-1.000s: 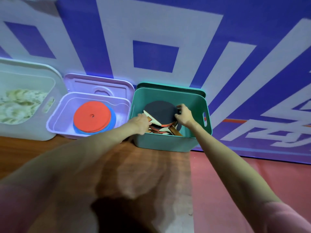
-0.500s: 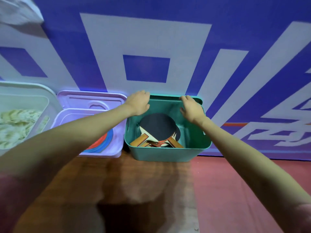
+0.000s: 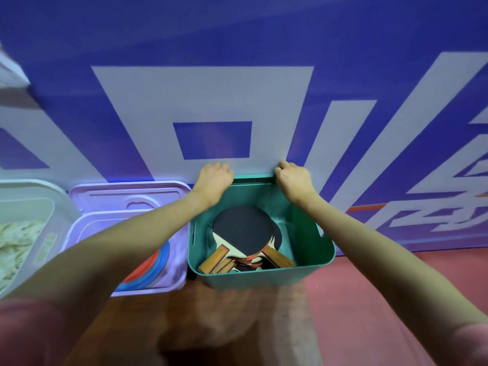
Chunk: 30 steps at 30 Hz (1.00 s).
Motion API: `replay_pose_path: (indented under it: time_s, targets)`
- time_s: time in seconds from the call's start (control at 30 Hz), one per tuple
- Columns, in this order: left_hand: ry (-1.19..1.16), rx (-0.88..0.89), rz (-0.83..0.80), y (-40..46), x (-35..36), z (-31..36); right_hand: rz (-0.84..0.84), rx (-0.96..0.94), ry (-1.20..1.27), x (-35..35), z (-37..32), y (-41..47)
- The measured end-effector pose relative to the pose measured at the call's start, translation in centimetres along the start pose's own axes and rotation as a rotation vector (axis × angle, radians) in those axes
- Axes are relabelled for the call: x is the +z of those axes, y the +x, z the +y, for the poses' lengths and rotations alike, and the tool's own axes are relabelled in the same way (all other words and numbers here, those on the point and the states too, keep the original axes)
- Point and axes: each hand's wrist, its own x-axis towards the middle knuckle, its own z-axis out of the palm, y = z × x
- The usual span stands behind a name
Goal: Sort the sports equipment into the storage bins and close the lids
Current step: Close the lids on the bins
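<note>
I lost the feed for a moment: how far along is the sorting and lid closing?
Done: paddles lie in the green bin, discs in the purple bin. In hand: left hand and right hand grip the green lid standing behind its bin. Left: close this lid, the purple lid and the white bin.
</note>
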Motion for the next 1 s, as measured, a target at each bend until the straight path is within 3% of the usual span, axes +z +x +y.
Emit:
replay_pose_path:
  time_s: [0.17, 0.4, 0.7, 0.83, 1.0]
  targets:
    - [0.087, 0.006, 0.085, -0.8, -0.5, -0.3, 0.013, 0.050, -0.020, -1.7, -0.6, 0.0]
    - [0.062, -0.047, 0.458, -1.5, -3.5, -2.0, 0.343, 0.090, 0.043, -6.2, 0.6, -0.4]
    - [-0.248, -0.113, 0.848, -6.3, -6.3, -0.8, 0.790, 0.039, 0.007, -9.4, 1.3, -6.0]
    - [-0.330, 0.001, 0.871, -10.7, -4.0, 1.0, 0.789, -0.102, 0.133, -8.4, 1.1, -10.3]
    - [-0.405, 0.109, 0.825, -15.0, 0.3, 2.8, 0.610, -0.137, 0.193, -4.7, -0.6, -15.4]
